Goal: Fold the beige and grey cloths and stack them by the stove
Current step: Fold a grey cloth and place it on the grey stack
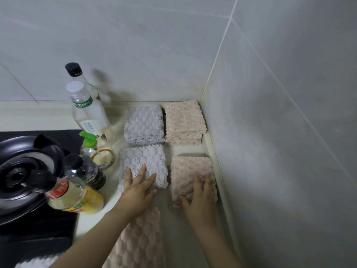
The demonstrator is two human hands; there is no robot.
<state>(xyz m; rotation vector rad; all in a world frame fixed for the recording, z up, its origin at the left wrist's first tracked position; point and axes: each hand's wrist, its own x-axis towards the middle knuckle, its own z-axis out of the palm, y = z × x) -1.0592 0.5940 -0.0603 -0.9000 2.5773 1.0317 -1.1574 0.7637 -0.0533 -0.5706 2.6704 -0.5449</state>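
At the back of the counter, a folded grey cloth stack (144,125) lies beside a folded beige cloth stack (184,122) in the wall corner. In front of them lie a folded grey cloth (144,159) and a folded beige cloth (190,169). My left hand (138,185) rests flat on the near grey cloth, fingers spread. On the near beige cloth lies my right hand (201,192), fingers on top and thumb at its front edge. An unfolded beige cloth (141,238) lies under my left forearm.
Left of the cloths stand several bottles: a tall clear one (87,111), a green-pump bottle (89,146), a dark-capped jar (85,172) and a yellow-labelled oil bottle (75,198). A black pot lid (21,171) sits on the black stove (38,229). Tiled walls (280,132) close the right side.
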